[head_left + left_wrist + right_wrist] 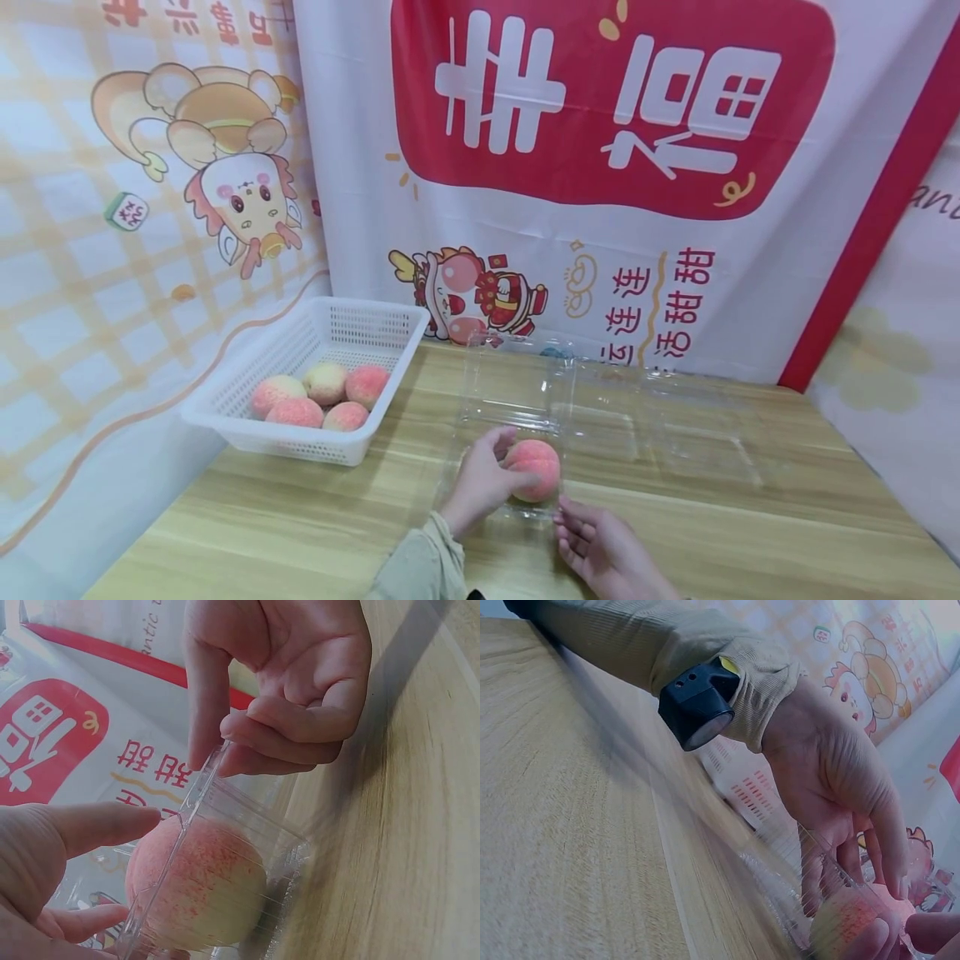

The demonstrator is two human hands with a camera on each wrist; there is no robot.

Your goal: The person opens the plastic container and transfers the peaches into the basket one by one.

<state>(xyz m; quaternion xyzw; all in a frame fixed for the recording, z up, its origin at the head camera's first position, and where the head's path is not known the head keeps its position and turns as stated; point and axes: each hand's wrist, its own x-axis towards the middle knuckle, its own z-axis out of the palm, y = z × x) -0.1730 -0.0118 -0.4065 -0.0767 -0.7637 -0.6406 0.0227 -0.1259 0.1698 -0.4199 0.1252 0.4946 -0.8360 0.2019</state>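
A pink and pale-yellow peach [538, 469] sits inside a clear plastic clamshell box [510, 379], whose lid stands raised at the back. My left hand [482, 479] reaches into the box from the left and holds the peach between thumb and fingers. In the left wrist view, the peach [202, 885] shows through the clear wall, low in the box. At the near right corner, my right hand [603, 546] pinches the rim between thumb and forefinger; its other fingers curl loosely. The left hand [840, 765] wears a beige sleeve in the right wrist view.
A white perforated basket [397, 392] with several peaches [295, 412] stands on the wooden table [300, 525] at the left. More clear plastic boxes [705, 446] stand open at the right. Printed cloths [360, 167] hang behind and to the left.
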